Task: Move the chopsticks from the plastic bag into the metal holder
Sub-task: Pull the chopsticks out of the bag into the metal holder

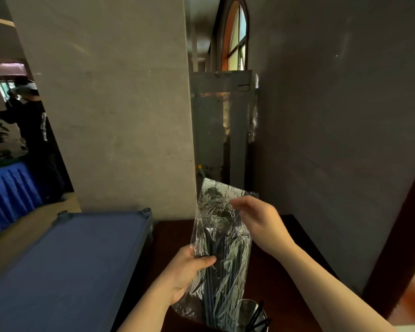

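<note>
You're holding the plastic bag (222,238) upright in front of you, over the dark table (285,271), and it's standing between your two hands. Inside it, the dark chopsticks (212,279) are sitting bunched in the lower half, running lengthwise up the bag, while the crinkled upper half is showing only clear film. Your left hand (186,271) is gripping the bag at about its middle from the left side, thumb lying across the front of the film right over the chopsticks, fingers going behind. Your right hand (259,219) is reaching in at the bag's upper right edge, fingers loosely curled, fingertips meeting the film near the top; whether they're actually pinching it, you can't tell from here. The metal holder (253,316) is sitting on the table just below and to the right of the bag's bottom end, at the lower edge of view, and a few dark chopsticks are already leaning inside it. Off to your left, a blue cart (65,264) is standing beside the table.
</note>
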{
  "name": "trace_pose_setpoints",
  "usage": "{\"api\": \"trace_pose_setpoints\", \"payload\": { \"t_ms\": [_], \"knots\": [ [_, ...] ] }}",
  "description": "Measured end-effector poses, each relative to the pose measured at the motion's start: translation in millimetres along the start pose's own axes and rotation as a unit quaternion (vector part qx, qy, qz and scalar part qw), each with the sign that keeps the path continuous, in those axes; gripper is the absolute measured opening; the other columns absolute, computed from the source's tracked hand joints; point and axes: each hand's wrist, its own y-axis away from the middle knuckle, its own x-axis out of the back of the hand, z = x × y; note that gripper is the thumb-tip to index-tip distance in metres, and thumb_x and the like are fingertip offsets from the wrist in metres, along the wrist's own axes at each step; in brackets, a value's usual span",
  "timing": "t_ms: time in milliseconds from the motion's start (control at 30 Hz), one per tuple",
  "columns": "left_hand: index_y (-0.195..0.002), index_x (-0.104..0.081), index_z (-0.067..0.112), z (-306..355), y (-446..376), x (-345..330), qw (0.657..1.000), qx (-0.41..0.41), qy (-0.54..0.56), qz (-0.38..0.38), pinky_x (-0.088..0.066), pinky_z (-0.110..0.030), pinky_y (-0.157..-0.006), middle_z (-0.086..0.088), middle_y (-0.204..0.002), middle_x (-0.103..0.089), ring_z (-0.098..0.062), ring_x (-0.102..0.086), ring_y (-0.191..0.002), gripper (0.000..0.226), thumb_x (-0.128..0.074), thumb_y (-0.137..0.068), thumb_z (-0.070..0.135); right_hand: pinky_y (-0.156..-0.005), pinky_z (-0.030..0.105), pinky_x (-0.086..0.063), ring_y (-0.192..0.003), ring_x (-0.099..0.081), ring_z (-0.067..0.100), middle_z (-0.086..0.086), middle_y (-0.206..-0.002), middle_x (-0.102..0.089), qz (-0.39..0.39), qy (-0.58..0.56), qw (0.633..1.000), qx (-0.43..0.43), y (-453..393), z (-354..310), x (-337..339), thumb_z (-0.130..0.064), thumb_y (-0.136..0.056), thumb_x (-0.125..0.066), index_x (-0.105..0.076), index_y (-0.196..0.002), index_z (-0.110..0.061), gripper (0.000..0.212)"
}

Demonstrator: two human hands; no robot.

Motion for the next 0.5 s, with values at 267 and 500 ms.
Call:
{"api": "trace_pose_setpoints", "payload": {
  "t_ms": [267,500],
  "knots": [
    [-0.119,-0.068,0.011,-4.8,7.5,-1.4,0.999,-0.028,-0.007,-0.023,-0.053,-0.014,-0.081,-0.003,-0.116,-0.076,-0.013,-0.070,-0.110,0.031,-0.069,-0.090,0.002,-0.061,0.019,-0.056,-0.061,-0.072,0.009,-0.003,-0.077,-0.072,-0.177,0.161,0.969,-0.065,-12.0,-6.7,-0.1,0.004,-0.095,-0.047,-0.071,-0.096,-0.013,0.029],
    [-0.120,-0.068,0.009,-8.7,11.5,-2.4,1.000,-0.020,-0.006,-0.018,-0.048,-0.023,-0.090,-0.005,-0.118,-0.076,-0.015,-0.068,-0.114,0.028,-0.066,-0.093,0.004,-0.049,0.023,-0.055,-0.058,-0.074,0.016,0.009,-0.079,-0.076,-0.238,0.089,0.957,-0.141,-14.7,-3.1,-3.5,-0.007,-0.094,-0.063,-0.071,-0.100,-0.010,0.009]
  ]
}}
